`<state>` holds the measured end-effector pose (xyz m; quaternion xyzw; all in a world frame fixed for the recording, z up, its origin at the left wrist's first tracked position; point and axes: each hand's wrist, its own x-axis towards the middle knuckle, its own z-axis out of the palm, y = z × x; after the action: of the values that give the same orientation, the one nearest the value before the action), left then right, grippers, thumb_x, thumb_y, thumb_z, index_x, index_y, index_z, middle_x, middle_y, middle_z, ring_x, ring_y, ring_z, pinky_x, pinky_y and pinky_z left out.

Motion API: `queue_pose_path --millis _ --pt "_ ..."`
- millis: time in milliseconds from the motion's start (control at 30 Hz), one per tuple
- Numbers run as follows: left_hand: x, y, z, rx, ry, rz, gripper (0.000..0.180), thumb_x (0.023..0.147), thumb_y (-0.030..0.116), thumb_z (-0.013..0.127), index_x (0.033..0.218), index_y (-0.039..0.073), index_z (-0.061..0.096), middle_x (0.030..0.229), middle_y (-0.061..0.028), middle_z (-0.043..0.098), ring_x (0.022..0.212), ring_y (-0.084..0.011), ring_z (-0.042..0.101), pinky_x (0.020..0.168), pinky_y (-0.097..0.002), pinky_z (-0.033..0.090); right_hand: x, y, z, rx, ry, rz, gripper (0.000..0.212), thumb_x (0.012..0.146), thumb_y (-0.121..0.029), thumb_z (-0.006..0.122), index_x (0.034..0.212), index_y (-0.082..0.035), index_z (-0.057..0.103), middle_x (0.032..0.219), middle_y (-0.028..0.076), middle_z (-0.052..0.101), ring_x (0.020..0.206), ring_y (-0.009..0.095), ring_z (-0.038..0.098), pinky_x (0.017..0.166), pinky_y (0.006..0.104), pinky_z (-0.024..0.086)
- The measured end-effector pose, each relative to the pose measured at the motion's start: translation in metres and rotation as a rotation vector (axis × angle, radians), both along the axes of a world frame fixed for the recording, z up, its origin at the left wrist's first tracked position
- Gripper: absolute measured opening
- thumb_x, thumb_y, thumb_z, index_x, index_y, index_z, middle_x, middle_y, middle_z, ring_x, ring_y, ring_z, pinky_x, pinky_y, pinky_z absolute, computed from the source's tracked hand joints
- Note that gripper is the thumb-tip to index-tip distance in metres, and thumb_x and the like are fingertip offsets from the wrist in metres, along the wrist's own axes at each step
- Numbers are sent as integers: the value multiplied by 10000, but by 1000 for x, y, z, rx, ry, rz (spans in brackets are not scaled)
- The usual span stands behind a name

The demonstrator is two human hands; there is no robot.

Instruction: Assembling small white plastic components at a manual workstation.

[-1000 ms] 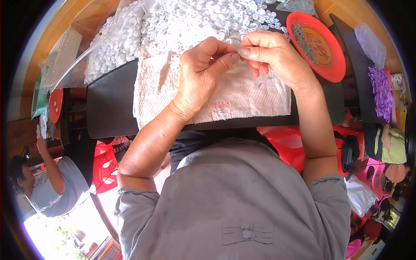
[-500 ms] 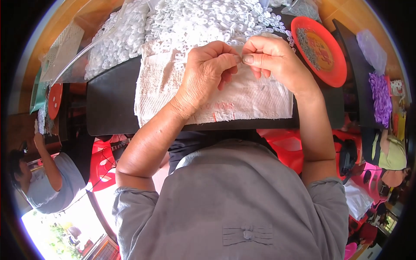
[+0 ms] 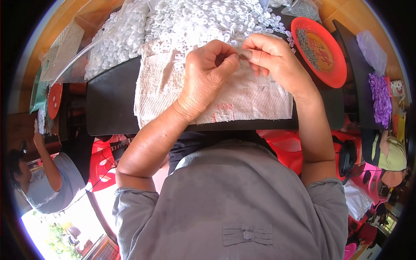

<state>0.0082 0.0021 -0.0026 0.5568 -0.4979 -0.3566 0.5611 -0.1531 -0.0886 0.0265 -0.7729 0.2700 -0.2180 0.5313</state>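
My left hand [image 3: 211,71] and my right hand [image 3: 274,58] meet fingertip to fingertip above a white cloth [image 3: 164,97] on the dark table. Thumb and forefinger are pinched together on each hand. Whatever is between them is too small or too hidden to name. Just beyond my hands spreads a large heap of small white plastic pieces [image 3: 195,21] with holes in them, some loose on the cloth's far edge. To the right of my right hand lies a red plate [image 3: 338,71] holding a pile of small silvery metal pieces [image 3: 308,50].
A clear plastic bag [image 3: 303,9] with metal pieces lies at the back right. The dark table [image 3: 110,108] ends close to my body. At left sits another person [image 3: 52,182] with an arm raised. Purple items [image 3: 380,99] lie on a dark surface at far right.
My left thumb has shifted and bent slightly, and my left wrist has turned a little. My right hand stays nearly in place, still pinching at the left fingertips.
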Motion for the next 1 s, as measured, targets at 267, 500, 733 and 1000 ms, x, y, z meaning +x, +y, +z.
queue_pose_path --millis 267,500,733,1000 --pt "0 1 0 5 -7 17 123 868 121 663 895 1 668 689 3 612 567 -34 514 474 -182 395 -1 -3 -8 -184 4 35 73 869 -86 549 854 -19 572 725 7 525 619 70 499 540 224 377" --pt "2 -1 5 126 142 -32 131 876 137 648 894 9 668 676 4 602 548 -31 506 447 -181 381 0 0 -6 -356 -17 13 71 837 -47 561 870 15 551 772 45 550 711 121 520 645 261 420" --pt "1 0 5 121 107 -35 138 883 135 622 894 4 665 673 -2 600 543 -37 502 449 -187 386 -1 2 -7 -453 -7 25 90 835 -61 561 872 19 543 779 76 557 747 160 533 675 293 426" --pt "4 -4 7 69 185 48 130 873 108 611 877 -14 656 660 -23 597 521 -61 504 451 -203 393 -11 6 4 -462 256 207 62 794 -44 563 839 -3 553 679 112 534 617 212 526 599 321 422"
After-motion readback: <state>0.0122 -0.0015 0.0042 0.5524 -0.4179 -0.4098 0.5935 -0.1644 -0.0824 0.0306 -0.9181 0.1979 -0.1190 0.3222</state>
